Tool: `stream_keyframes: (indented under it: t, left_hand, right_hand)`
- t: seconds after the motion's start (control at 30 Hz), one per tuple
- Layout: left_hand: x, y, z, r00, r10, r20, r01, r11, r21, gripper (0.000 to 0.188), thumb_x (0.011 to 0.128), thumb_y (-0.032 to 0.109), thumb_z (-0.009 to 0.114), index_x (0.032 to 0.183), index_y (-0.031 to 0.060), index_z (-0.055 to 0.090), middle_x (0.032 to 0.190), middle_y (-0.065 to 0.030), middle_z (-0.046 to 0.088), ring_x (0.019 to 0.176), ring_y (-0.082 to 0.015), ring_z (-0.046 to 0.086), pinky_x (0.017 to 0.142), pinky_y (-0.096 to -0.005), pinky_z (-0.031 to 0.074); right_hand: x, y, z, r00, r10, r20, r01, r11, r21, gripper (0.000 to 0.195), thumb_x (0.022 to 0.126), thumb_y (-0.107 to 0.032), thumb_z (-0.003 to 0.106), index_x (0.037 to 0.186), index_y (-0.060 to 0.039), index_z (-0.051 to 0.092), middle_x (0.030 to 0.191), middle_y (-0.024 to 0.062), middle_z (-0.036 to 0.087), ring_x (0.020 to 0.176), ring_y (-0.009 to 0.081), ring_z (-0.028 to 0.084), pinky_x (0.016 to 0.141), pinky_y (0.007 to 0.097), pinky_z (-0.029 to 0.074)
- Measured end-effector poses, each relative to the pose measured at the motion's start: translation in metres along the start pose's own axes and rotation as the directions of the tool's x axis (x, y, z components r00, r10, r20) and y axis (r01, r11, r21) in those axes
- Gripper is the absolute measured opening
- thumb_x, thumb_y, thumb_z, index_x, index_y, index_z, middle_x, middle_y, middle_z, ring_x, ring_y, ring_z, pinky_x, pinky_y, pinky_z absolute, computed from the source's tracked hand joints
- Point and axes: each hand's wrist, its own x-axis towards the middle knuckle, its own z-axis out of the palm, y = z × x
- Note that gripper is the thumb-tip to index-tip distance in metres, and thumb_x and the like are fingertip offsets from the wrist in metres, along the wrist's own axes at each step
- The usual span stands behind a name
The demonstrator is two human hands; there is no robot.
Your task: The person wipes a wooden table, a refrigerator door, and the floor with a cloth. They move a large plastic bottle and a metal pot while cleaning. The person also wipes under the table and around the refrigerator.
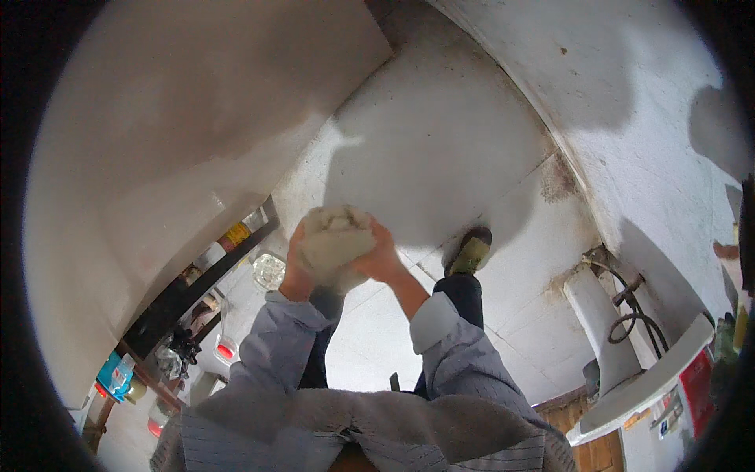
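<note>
Between both hands I hold a pale beige, soft-looking lump [337, 245] up in front of my body, above the tiled floor. Blur leaves its material uncertain; it could be dough or a bundled cloth. My left hand [296, 265] presses on its left side, while my right hand [382, 256] wraps around its right side and underside. Below and left of the left hand, a clear round container [269, 272] is seen. My shoe [470, 251] rests on the floor to the right.
A dark shelf unit [189, 295] with jars and bags runs along the left wall [147, 147]. On the right stands a white pedestal washbasin [649, 383] with a dark hose [634, 315] near the wall. A red-lidded container [225, 350] is at lower left.
</note>
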Motion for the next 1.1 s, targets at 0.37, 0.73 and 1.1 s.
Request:
stream_keyframes:
  t: [0.37, 0.73, 1.1]
  left_hand:
    - [0.0, -0.099, -0.007, 0.789, -0.608, -0.087, 0.333, 0.543, -0.771, 0.038, 0.093, 0.032, 0.045, 0.126, 0.0149, 0.046, 0.124, -0.0047, 0.05, 0.112, -0.0206, 0.047, 0.091, -0.0355, 0.037]
    - [0.006, -0.129, -0.068, 0.64, -0.693, -0.332, 0.17, 0.549, -0.818, 0.047, 0.095, 0.036, 0.035, 0.137, 0.0153, 0.031, 0.143, -0.0126, 0.028, 0.133, -0.0288, 0.024, 0.106, -0.0483, 0.021]
    - [0.02, -0.121, -0.057, 0.611, -0.782, -0.127, 0.201, 0.308, -0.93, 0.042, 0.091, 0.031, 0.048, 0.128, 0.0119, 0.041, 0.133, -0.0146, 0.037, 0.123, -0.0295, 0.036, 0.096, -0.0466, 0.034]
  right_hand:
    - [0.294, -0.042, -0.089, 0.298, -0.796, -0.527, 0.451, 0.604, -0.657, 0.05, 0.066, -0.009, 0.073, 0.111, -0.0034, 0.052, 0.103, 0.0109, 0.061, 0.09, 0.0233, 0.06, 0.078, 0.035, 0.048]
    - [0.192, 0.098, -0.024, 0.945, -0.238, -0.224, 0.21, 0.967, -0.143, 0.058, 0.063, -0.022, 0.075, 0.113, -0.0035, 0.053, 0.106, 0.0092, 0.062, 0.099, 0.0207, 0.057, 0.088, 0.0337, 0.043]
    - [0.248, 0.091, 0.0, 0.824, -0.123, -0.553, 0.015, 0.98, -0.197, 0.049, 0.066, -0.02, 0.072, 0.109, -0.0037, 0.058, 0.101, 0.0111, 0.063, 0.094, 0.0301, 0.058, 0.084, 0.0377, 0.045]
